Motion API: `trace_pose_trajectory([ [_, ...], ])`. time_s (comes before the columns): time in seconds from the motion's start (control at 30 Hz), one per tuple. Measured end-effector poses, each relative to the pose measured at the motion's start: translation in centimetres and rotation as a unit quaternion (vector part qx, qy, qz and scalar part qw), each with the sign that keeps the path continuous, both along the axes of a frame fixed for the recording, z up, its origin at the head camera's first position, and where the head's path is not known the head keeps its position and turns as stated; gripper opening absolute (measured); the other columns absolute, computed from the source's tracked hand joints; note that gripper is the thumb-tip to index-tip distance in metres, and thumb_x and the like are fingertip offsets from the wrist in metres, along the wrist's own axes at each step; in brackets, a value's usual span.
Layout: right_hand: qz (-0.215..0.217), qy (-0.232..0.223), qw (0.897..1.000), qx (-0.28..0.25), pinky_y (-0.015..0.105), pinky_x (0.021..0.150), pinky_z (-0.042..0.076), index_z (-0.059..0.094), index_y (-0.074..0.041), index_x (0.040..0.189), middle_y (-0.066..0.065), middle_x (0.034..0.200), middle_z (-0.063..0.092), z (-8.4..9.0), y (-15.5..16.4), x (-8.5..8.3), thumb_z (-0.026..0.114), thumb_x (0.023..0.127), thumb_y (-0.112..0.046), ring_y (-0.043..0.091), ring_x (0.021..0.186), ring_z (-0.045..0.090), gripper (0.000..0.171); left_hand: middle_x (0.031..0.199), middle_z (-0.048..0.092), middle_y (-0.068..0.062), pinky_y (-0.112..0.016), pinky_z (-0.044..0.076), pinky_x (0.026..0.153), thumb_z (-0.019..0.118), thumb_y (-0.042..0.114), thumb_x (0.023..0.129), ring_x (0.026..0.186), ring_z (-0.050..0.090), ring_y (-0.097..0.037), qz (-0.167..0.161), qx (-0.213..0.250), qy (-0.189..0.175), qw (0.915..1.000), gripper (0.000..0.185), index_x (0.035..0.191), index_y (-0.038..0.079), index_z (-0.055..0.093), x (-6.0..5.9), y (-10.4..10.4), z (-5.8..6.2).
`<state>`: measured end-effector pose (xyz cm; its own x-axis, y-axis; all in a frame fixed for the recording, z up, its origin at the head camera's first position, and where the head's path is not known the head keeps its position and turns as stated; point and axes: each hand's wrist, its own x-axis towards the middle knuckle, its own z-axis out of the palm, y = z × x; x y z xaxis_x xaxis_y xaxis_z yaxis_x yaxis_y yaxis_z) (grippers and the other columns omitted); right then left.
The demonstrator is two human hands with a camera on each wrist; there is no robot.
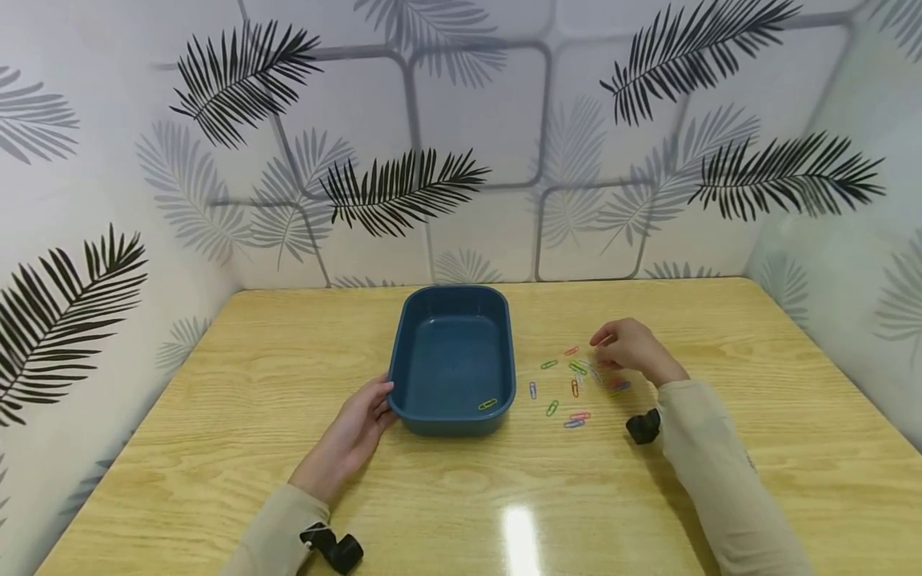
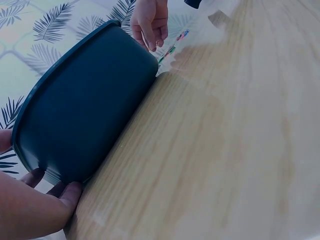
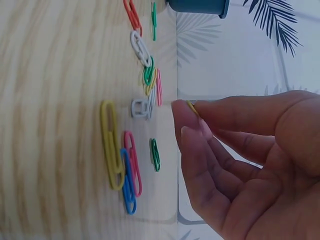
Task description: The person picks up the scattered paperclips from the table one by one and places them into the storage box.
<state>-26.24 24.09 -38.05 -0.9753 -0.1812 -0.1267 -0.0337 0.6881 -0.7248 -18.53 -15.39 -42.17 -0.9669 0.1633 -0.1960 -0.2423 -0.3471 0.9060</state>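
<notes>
My left hand (image 1: 358, 426) grips the near left side of a dark blue plastic basin (image 1: 455, 352), its thumb at the rim and its fingers against the outer wall in the left wrist view. One yellow paper clip (image 1: 487, 405) lies inside, near the front right corner. Over the scattered clips to the basin's right, my right hand (image 1: 632, 346) pinches a yellow paper clip (image 3: 192, 107) between thumb and fingertips, mostly covered by them. Below that hand lie another yellow clip (image 3: 106, 145), a pink clip (image 3: 135, 175) and a blue clip (image 3: 128, 187).
More coloured clips, among them a green clip (image 1: 552, 408) and a red clip (image 1: 575, 389), are spread over the wooden table (image 1: 302, 336). A wall (image 1: 475, 232) with a leaf pattern stands behind the table. Black wrist cameras sit on both sleeves.
</notes>
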Motion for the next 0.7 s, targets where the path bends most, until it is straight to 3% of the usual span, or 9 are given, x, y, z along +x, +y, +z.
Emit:
trace_pose_trajectory([
  [0.37, 0.011, 0.007, 0.999, -0.039, 0.032, 0.068, 0.056, 0.057, 0.017, 0.112, 0.027, 0.100, 0.064, 0.3, -0.8, 0.2, 0.058, 0.090, 0.002, 0.023, 0.077, 0.068, 0.027, 0.132, 0.045, -0.015, -0.029, 0.037, 0.097, 0.040, 0.012, 0.100, 0.111, 0.045, -0.019, -0.012, -0.004, 0.005, 0.9999, 0.051, 0.147, -0.006, 0.028, -0.2, -0.1, 0.3],
  [0.7, 0.017, 0.025, 0.998, -0.050, 0.037, 0.069, 0.057, 0.058, 0.015, 0.110, 0.018, 0.091, 0.066, 0.4, -2.1, 0.3, 0.062, 0.089, 0.001, 0.028, 0.080, 0.069, 0.026, 0.129, 0.046, -0.013, -0.028, 0.038, 0.096, 0.040, 0.013, 0.101, 0.110, 0.046, -0.018, -0.016, -0.008, 0.006, 0.9998, 0.050, 0.147, -0.004, 0.029, -0.1, -0.3, 0.1],
])
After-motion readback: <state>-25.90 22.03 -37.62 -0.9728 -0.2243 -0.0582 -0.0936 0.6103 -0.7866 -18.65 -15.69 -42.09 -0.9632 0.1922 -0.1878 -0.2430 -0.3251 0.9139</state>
